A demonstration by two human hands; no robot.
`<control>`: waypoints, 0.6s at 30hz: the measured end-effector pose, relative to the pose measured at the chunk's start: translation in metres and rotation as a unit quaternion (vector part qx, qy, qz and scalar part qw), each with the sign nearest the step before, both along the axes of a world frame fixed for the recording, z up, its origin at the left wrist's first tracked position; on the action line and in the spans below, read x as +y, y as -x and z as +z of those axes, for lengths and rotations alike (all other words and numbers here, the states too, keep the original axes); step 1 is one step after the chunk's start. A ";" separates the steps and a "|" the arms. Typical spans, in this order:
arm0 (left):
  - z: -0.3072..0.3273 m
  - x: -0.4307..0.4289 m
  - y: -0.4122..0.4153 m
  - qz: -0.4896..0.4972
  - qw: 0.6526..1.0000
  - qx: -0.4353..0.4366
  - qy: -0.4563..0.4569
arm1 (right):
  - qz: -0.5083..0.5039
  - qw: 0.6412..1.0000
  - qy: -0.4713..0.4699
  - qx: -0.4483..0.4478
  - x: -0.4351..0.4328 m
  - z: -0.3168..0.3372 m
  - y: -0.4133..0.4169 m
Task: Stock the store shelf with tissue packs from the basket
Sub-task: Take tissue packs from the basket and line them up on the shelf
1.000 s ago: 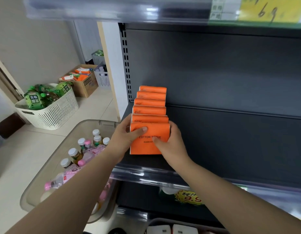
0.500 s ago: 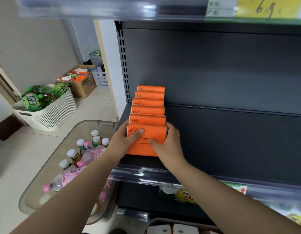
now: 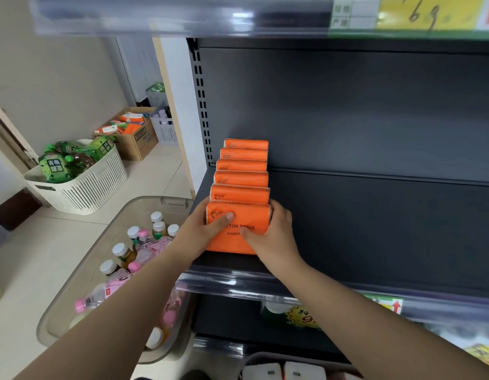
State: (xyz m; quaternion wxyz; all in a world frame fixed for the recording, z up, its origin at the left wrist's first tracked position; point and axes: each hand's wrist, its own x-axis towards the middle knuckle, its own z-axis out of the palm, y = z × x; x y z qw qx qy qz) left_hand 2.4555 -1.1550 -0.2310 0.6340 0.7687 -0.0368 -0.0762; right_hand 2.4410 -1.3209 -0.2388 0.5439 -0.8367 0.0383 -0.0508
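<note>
Several orange tissue packs (image 3: 242, 171) stand in a row, front to back, at the left end of the dark shelf (image 3: 375, 229). The front tissue pack (image 3: 239, 212), printed "COTTON TISSUE", stands upright against the row. My left hand (image 3: 203, 231) grips its left edge, thumb across the front face. My right hand (image 3: 270, 234) grips its right edge, thumb on the front and fingers curled round the side. The pack's lower edge rests on the shelf near the front lip.
A clear bin (image 3: 81, 292) of capped bottles sits on the floor at lower left. Behind it are a white basket (image 3: 81, 193) of green bottles and a cardboard box (image 3: 139, 141) with orange packs. The shelf right of the row is bare. A price rail (image 3: 265, 289) edges it.
Both hands have pushed the front pack back and upright against the row; earlier it stood a little forward. The camera has shifted slightly.
</note>
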 end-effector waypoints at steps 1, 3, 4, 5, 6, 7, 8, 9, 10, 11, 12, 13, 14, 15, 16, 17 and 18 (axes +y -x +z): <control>0.000 0.000 0.000 -0.001 1.000 0.000 -0.002 | 0.003 1.000 0.002 0.001 -0.001 0.001 0.000; 0.001 0.001 -0.001 0.003 1.000 0.002 -0.001 | 0.011 1.000 0.005 -0.002 -0.002 0.004 -0.001; 0.002 0.001 -0.001 0.007 1.000 0.001 -0.001 | 0.014 1.000 0.006 -0.005 -0.003 0.006 0.000; 0.004 0.001 -0.001 0.011 1.000 -0.003 -0.002 | 0.018 1.000 0.007 -0.011 -0.004 0.008 0.000; 0.006 0.000 -0.001 0.014 1.000 -0.012 -0.004 | 0.022 1.000 0.011 -0.017 -0.005 0.010 0.000; 0.008 -0.001 -0.001 0.015 1.000 -0.023 -0.004 | 0.027 0.999 0.020 -0.025 -0.007 0.012 0.001; 0.010 -0.002 -0.001 0.018 0.999 -0.034 -0.003 | 0.033 0.998 0.033 -0.033 -0.009 0.015 0.002; 0.013 -0.003 -0.001 0.022 0.999 -0.046 -0.004 | 0.040 0.997 0.050 -0.042 -0.012 0.017 0.002; 0.017 -0.005 0.000 0.027 0.998 -0.058 -0.009 | 0.046 0.995 0.069 -0.050 -0.014 0.019 0.004; 0.021 -0.007 0.001 0.031 0.997 -0.074 -0.022 | 0.052 0.993 0.089 -0.056 -0.016 0.021 0.005; 0.025 -0.010 0.002 0.038 0.993 -0.096 -0.051 | 0.057 0.991 0.108 -0.063 -0.019 0.023 0.006; 0.028 -0.014 0.003 0.050 0.986 -0.124 -0.096 | 0.061 0.988 0.126 -0.068 -0.022 0.026 0.008; 0.029 -0.017 0.003 0.069 0.974 -0.154 -0.151 | 0.065 0.985 0.143 -0.072 -0.025 0.028 0.009; 0.031 -0.020 0.004 0.086 0.958 -0.177 -0.209 | 0.069 0.982 0.162 -0.073 -0.029 0.030 0.011; 0.033 -0.023 0.004 0.099 0.942 -0.185 -0.263 | 0.072 0.978 0.184 -0.073 -0.032 0.032 0.013; 0.035 -0.027 0.005 0.106 0.926 -0.190 -0.308 | 0.075 0.972 0.209 -0.075 -0.035 0.034 0.016; 0.037 -0.030 0.006 0.105 0.911 -0.196 -0.347 | 0.079 0.966 0.235 -0.079 -0.038 0.036 0.018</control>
